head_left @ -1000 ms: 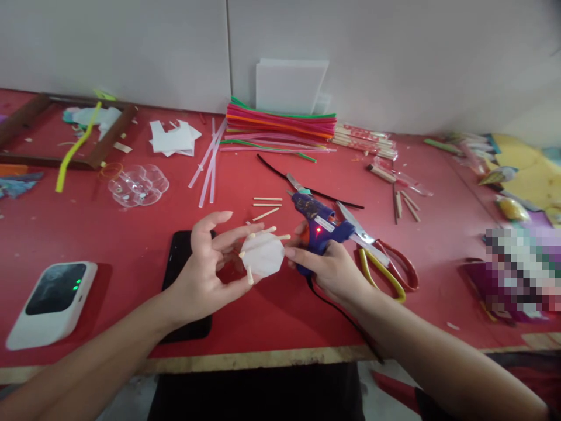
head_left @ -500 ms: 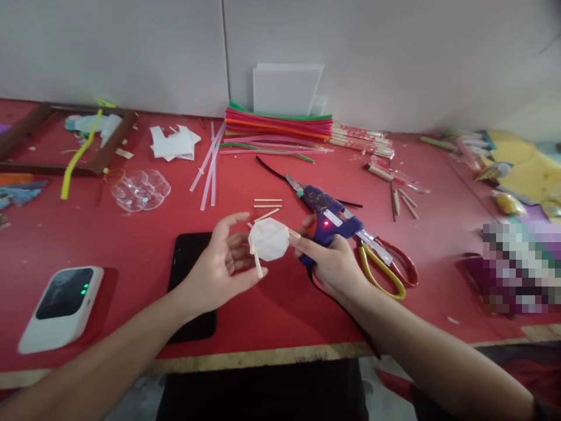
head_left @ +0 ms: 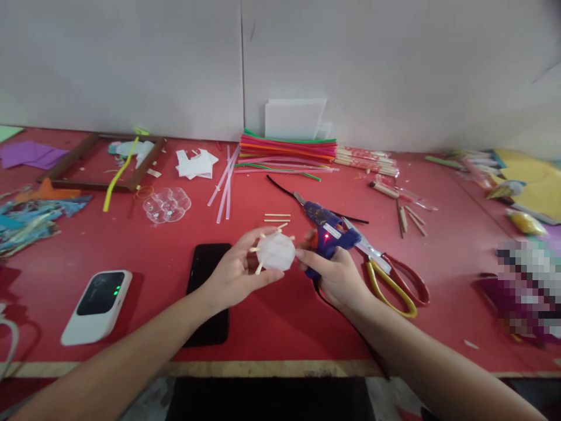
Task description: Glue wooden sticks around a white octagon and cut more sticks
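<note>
Your left hand (head_left: 236,273) has curled tighter round the disc (head_left: 276,253); your right hand (head_left: 338,279) still grips the glue gun (head_left: 328,227), forefinger touching the disc's edge

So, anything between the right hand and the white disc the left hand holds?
Nothing visible. The left hand holds the white disc; the right hand, wrapped round the glue gun, has its forefinger tip touching the disc's right edge.

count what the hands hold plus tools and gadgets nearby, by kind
white flat disc with wooden sticks: 1
blue hot glue gun: 1
red and yellow handled scissors: 1
black flat phone: 1
white device with green lights: 1
total: 5
</note>
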`<state>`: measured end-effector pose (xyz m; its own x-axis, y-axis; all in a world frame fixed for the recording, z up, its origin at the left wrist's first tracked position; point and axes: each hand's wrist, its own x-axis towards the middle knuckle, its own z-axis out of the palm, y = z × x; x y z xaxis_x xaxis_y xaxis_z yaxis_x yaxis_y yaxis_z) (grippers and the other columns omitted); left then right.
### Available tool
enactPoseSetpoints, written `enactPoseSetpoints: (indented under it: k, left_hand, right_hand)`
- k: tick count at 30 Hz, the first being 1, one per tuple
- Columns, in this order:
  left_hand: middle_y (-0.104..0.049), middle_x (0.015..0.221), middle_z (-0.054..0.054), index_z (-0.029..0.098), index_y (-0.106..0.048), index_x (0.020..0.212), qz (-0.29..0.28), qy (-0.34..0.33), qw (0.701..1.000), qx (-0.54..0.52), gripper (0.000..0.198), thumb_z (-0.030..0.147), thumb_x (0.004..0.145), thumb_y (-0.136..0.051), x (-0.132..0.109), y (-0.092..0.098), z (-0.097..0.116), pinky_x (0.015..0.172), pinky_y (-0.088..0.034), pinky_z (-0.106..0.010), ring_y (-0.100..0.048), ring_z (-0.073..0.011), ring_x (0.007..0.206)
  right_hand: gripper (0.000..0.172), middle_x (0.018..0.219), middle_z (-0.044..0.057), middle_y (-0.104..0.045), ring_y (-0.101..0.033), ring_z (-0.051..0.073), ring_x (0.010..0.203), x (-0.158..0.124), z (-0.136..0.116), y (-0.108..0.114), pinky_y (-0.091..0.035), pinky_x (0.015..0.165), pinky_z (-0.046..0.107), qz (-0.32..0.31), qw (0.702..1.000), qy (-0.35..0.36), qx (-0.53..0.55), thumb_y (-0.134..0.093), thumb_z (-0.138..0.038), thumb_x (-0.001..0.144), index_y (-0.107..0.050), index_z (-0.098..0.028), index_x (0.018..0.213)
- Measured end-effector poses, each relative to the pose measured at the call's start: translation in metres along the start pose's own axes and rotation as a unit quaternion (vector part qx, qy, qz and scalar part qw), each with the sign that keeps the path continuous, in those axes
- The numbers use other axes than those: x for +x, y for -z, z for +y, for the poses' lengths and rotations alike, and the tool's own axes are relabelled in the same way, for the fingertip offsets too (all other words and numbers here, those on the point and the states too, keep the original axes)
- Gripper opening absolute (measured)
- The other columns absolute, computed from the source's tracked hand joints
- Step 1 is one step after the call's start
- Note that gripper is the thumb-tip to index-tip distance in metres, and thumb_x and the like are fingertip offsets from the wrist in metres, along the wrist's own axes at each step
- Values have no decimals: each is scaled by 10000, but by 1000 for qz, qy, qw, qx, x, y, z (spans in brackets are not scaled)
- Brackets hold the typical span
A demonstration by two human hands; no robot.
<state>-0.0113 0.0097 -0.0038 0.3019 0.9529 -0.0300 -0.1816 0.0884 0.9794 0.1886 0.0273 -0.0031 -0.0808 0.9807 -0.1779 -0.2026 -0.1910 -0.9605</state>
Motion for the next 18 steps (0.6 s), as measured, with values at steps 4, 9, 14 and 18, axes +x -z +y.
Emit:
enactPoseSetpoints:
  k: [4, 9, 14, 18]
  left_hand:
    - [-706, 1189, -63, 280, -518, 1346, -13, 19, 999, -30, 732, 159, 715, -867, 0, 4, 0, 846, -598, -324, -736, -194, 985]
    - [-694, 1181, -42, 320, -525, 1342, -57, 14, 994, -90, 795, 82, 671, -878, 1, 4, 0, 798, -588, -288, -721, -165, 935]
    - [-688, 1193, -12, 345, -550, 1307, -49, -3, 993, -110, 805, 68, 636, -900, 3, 5, -2, 866, -566, -274, -696, -165, 1033]
    - [-689, 1128, -12, 313, -547, 1293, -14, 29, 997, -72, 735, 111, 676, -891, 1, 12, 3, 790, -572, -239, -698, -138, 921]
  right_hand:
    - [394, 651, -63, -633, -575, 104, 591, -1, 5, 7, -464, 614, 264, -8, 1000, -7, -4, -875, -339, 712, -600, -208, 962]
    - [373, 664, -64, -630, -567, 97, 581, -1, 9, 8, -458, 601, 258, -9, 1000, -23, 5, -888, -316, 713, -624, -206, 952]
    - [351, 684, -46, -635, -560, 95, 593, -1, 9, 3, -450, 605, 253, -38, 999, -35, 8, -884, -336, 718, -631, -199, 919]
    - [381, 730, -12, -690, -603, 125, 591, -4, -4, 8, -459, 607, 276, -41, 995, -82, 39, -852, -371, 724, -614, -208, 974]
